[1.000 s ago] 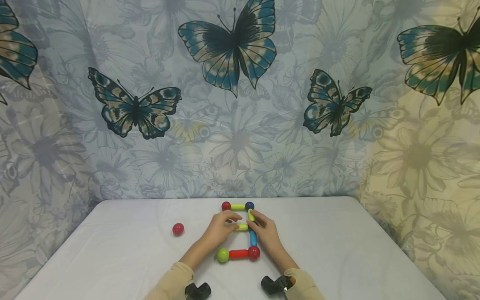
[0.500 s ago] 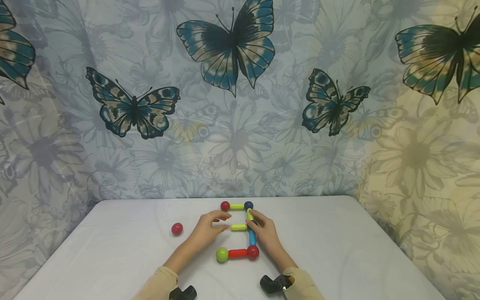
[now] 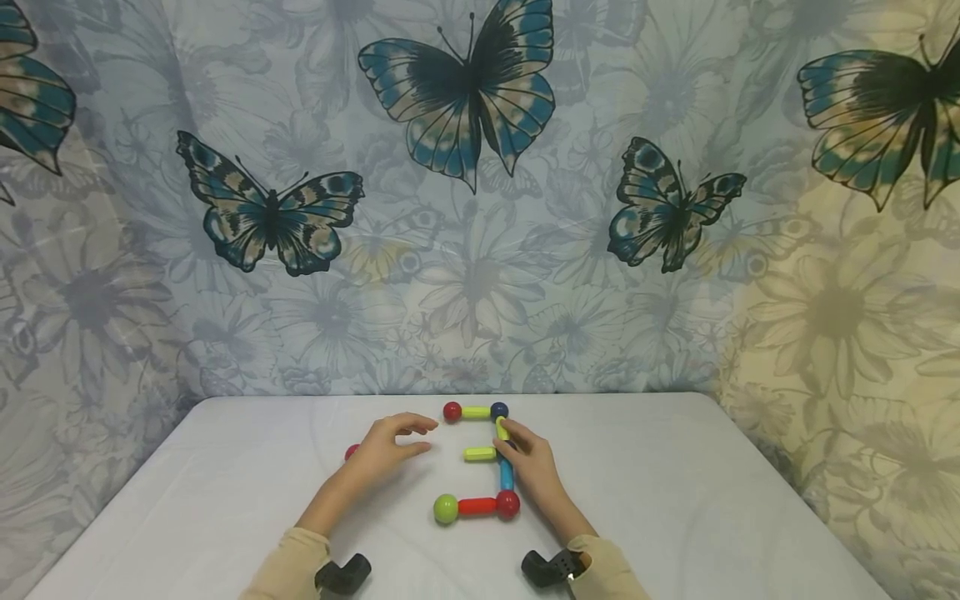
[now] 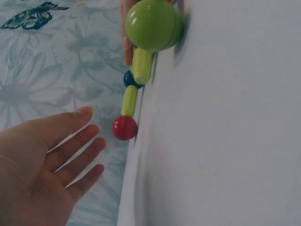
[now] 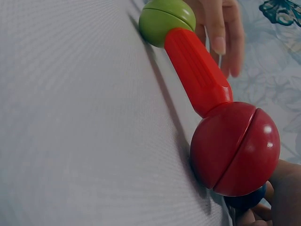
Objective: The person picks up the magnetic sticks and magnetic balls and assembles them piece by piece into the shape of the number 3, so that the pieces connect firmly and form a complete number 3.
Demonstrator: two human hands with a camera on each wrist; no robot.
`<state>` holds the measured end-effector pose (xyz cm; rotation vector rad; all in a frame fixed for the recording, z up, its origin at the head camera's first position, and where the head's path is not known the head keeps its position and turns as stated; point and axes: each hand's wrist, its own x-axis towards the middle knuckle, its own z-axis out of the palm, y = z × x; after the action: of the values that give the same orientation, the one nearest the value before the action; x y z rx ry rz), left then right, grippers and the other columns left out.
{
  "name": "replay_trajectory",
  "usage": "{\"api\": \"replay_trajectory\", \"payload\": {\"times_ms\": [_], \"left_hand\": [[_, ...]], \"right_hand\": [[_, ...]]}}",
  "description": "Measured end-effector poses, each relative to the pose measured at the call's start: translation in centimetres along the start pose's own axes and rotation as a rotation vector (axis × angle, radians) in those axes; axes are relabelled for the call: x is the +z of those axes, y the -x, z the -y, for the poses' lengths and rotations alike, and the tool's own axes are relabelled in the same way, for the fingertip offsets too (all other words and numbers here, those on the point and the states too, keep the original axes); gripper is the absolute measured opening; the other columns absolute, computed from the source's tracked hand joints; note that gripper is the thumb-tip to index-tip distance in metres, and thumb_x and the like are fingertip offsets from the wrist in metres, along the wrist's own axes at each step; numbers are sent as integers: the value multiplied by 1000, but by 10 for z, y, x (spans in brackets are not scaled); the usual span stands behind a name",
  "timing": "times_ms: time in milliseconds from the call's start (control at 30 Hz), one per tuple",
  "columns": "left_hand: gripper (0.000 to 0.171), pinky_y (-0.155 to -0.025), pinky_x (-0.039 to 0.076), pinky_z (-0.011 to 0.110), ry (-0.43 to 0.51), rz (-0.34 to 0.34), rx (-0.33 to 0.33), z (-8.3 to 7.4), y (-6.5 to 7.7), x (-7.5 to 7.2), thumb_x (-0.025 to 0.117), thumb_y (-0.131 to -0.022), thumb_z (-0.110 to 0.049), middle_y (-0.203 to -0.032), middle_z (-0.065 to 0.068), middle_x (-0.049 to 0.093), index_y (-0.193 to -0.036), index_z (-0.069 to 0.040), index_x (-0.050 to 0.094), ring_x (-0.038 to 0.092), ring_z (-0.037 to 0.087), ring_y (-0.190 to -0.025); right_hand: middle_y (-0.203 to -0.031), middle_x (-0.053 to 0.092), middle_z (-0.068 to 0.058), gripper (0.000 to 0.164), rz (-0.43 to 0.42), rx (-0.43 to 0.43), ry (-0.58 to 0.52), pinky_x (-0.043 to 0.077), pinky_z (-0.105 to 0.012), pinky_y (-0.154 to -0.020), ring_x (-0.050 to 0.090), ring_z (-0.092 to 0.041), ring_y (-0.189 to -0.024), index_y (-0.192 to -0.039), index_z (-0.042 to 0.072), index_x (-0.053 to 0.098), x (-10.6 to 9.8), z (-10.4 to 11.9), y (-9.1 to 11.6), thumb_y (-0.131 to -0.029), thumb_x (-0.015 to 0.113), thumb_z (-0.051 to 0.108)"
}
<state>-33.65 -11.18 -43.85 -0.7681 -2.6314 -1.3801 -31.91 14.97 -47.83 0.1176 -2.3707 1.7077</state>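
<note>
A flat figure of toy building rods and balls lies on the white table. Its far side runs from a red ball [image 3: 452, 412] along a lime rod to a dark blue ball [image 3: 499, 411]. My right hand [image 3: 534, 465] pinches the lime rod [image 3: 502, 428] below that ball, its fingers partly hiding another dark blue ball [image 5: 245, 197]. A middle lime rod [image 3: 480, 454] points left with a free end. Nearer are a blue rod [image 3: 506, 477], a red ball [image 5: 235, 148], a red rod [image 5: 197, 70] and a green ball [image 3: 446, 509]. My left hand [image 3: 384, 446], fingers spread, holds nothing.
A loose red ball [image 3: 351, 452] shows partly behind the left hand. The white table [image 3: 712, 492] ends at a butterfly-patterned cloth [image 3: 480, 275]. Each wrist wears a black camera, the left one [image 3: 343, 575] low over the table.
My left hand has drawn away from the middle lime rod and moved left to the loose red ball, now partly covering it. My right hand stays on its rod.
</note>
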Motion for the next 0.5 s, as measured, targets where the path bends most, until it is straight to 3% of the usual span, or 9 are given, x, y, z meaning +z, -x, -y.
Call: {"api": "replay_trajectory", "payload": {"times_ms": [267,500], "left_hand": [[34,-105,46,51,8,97,30,18,4,-30,69,-89,-13,-119,11,69,-122,-5,65,62,32,-115],[37,-106,44,53,15,147,-2,36,10,-52,69,-90,-17,-123,12,68,-124,-4,63,60,35,-119]], "right_hand": [[-141,54,-19,44,0,-3,-4,42,-44,-110,48,-38,-135,-132,1,58,1,0,-1,-92,67,19],[-142,54,-17,43,-4,10,16,41,-42,-110,47,-36,-135,-132,2,58,1,0,-1,-93,66,18]]}}
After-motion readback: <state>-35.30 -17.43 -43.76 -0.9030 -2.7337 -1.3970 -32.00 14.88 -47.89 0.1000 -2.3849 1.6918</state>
